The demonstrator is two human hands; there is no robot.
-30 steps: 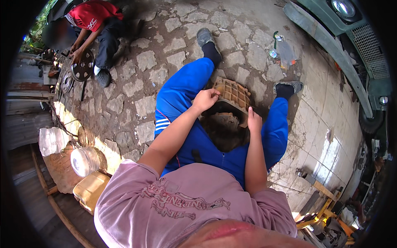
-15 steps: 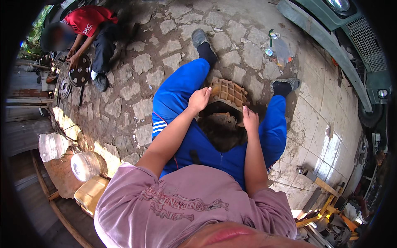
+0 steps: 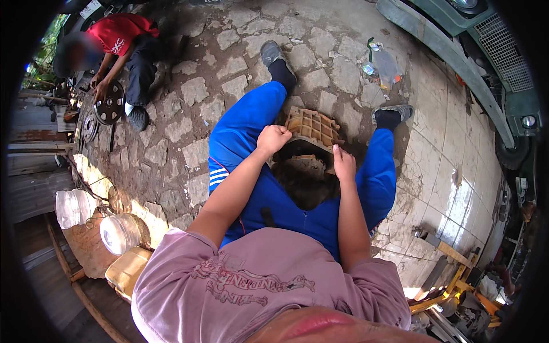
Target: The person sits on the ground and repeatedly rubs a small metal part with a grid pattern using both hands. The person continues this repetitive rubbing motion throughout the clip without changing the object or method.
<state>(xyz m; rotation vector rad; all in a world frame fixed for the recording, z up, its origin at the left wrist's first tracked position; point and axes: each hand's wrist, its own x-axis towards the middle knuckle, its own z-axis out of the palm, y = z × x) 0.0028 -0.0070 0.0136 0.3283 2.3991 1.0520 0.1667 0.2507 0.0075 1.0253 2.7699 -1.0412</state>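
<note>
Between my spread knees stands a rusty-brown gearbox housing, a cast metal shell with a ribbed outer wall and a dark, hollow opening turned toward me. My left hand is closed at its left rim, fingers curled and their tips partly hidden. On the right rim sits my right hand, thumb pointing up and the other fingers wrapped out of sight around the edge. Inside the opening a smaller rounded metal part shows. Below it the lower portion lies in dark shadow against my blue trousers.
At the far left a person in a red shirt handles a round metal disc. Clear plastic containers and a yellowish jerrycan stand at left. A vehicle bumper juts in at upper right. Tools lie at lower right.
My left hand's fingers have curled in more tightly at the rim. The right hand stays on its side. At far left the person's disc has tilted slightly.
</note>
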